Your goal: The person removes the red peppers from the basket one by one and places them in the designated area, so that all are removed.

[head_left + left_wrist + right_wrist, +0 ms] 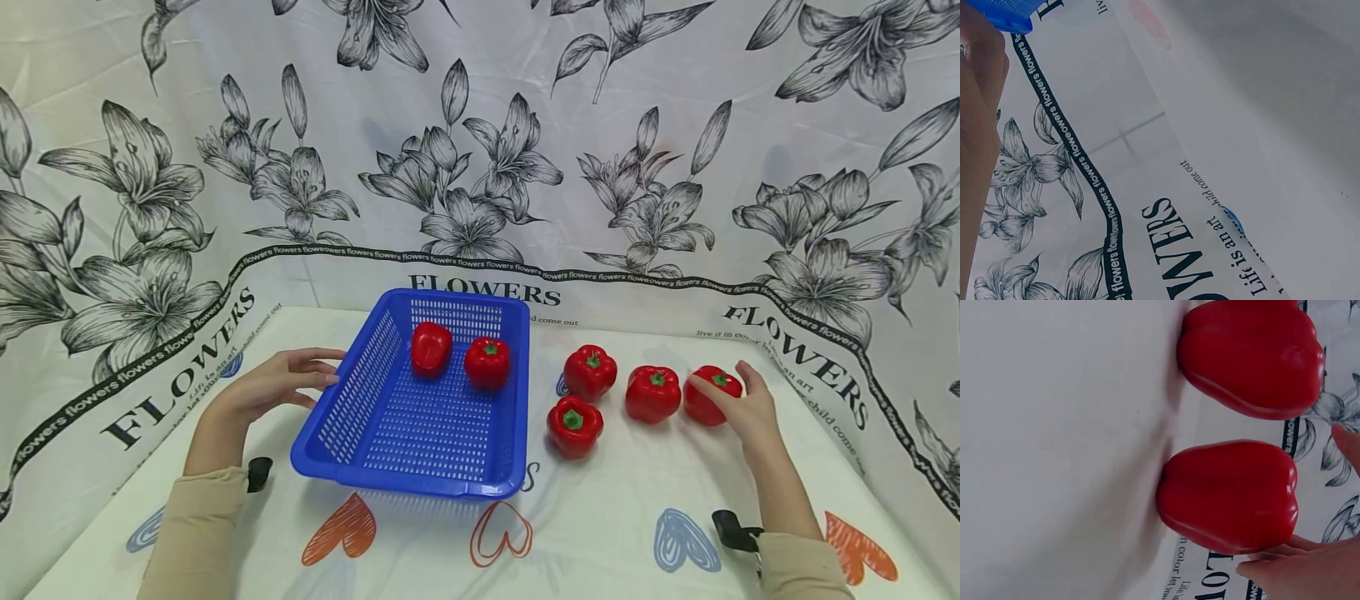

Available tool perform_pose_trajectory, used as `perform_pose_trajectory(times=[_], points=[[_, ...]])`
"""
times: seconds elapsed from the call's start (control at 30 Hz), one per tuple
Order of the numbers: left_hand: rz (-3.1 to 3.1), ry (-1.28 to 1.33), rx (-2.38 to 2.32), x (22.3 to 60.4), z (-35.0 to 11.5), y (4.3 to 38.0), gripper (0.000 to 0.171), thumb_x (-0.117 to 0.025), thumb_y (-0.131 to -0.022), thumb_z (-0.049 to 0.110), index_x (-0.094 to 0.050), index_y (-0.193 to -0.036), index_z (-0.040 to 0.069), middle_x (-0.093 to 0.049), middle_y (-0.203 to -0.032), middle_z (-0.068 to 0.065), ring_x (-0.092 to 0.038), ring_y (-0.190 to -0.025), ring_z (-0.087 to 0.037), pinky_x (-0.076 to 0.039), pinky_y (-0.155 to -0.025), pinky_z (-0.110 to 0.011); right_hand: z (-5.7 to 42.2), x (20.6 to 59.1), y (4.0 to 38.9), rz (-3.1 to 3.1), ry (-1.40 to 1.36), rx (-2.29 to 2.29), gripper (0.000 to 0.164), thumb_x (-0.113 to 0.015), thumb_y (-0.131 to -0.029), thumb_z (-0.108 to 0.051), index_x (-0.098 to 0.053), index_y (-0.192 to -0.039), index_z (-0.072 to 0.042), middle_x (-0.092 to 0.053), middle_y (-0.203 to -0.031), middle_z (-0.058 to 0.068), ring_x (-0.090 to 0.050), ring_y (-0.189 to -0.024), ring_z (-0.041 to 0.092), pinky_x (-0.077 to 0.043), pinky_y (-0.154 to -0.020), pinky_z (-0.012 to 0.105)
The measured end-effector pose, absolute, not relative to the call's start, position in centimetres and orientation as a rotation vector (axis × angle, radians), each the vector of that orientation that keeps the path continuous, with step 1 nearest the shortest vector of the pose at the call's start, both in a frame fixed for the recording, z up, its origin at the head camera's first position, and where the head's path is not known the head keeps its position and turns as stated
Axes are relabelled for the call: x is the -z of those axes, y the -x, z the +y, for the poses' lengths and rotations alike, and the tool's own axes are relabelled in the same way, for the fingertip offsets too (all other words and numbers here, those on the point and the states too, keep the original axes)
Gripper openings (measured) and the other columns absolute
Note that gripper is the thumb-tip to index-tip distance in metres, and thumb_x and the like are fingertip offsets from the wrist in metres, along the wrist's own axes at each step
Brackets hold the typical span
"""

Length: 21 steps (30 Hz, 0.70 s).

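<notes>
My left hand (pixel 273 383) is at the left rim of a blue plastic basket (pixel 408 482), its fingers extended and fingertips right at the rim. Two red bell peppers, one lying on its side (pixel 431 350) and one upright (pixel 487 364), are in the basket's far half. Over at the right, my right hand (pixel 742 404) spreads around the rightmost red bell pepper (pixel 708 396). In the right wrist view its fingers (pixel 1291 556) are at that pepper's side, and its thumb (pixel 1349 445) stands apart from it. Much of the left hand is cut off in the left wrist view.
Several more red bell peppers stand between basket and right hand: one beside the rightmost (pixel 652 395), one farther left (pixel 590 372) and one nearer (pixel 575 426). A white cloth with printed hearts covers the table (pixel 600 525). A flower-printed curtain (pixel 525 125) rises behind.
</notes>
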<state>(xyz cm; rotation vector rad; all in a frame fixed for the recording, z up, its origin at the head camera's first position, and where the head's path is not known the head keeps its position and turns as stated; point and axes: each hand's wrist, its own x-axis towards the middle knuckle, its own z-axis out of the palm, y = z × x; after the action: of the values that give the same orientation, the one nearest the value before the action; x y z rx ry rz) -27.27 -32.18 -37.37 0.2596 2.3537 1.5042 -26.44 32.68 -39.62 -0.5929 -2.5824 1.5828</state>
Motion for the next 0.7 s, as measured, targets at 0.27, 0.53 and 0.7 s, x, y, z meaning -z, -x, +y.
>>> perform_pose_trajectory(times=[0.27,0.53,0.7], points=[[2.355,-0.263,-1.501,37.3,-32.1,27.3,0.063,-0.063,-0.095,0.024,-0.037,-0.148,0.004,-0.066,-0.117,0.0,-0.068,-0.099,-0.013,-0.057,-0.082,-0.039,30.9,38.1,26.6,-2.503,0.536,-1.558,0.099,-0.062,-0.089,-0.05,0.001,-0.158,-0.017,0.001,-0.166,0.011,0.002,-0.152,0.038,-0.023,-0.114,0.065],[2.349,-0.258,-1.508,37.4,-32.1,27.3,0.062,-0.063,-0.095,0.023,-0.036,-0.148,0.003,-0.066,-0.116,0.002,-0.067,-0.099,-0.013,-0.057,-0.082,-0.039,29.1,36.9,26.8,-2.487,0.469,-1.492,0.095,-0.062,-0.09,-0.049,-0.003,-0.158,-0.019,-0.002,-0.166,0.01,0.0,-0.153,0.035,-0.024,-0.114,0.064],[2.352,-0.251,-1.508,37.4,-32.2,27.3,0.063,-0.063,-0.095,0.023,-0.036,-0.148,0.003,-0.066,-0.115,0.002,-0.067,-0.099,-0.013,-0.057,-0.082,-0.039,27.8,36.3,27.0,-2.482,0.44,-1.514,0.095,-0.064,-0.09,-0.047,-0.004,-0.158,-0.02,-0.002,-0.166,0.009,0.001,-0.153,0.034,-0.021,-0.115,0.064]])
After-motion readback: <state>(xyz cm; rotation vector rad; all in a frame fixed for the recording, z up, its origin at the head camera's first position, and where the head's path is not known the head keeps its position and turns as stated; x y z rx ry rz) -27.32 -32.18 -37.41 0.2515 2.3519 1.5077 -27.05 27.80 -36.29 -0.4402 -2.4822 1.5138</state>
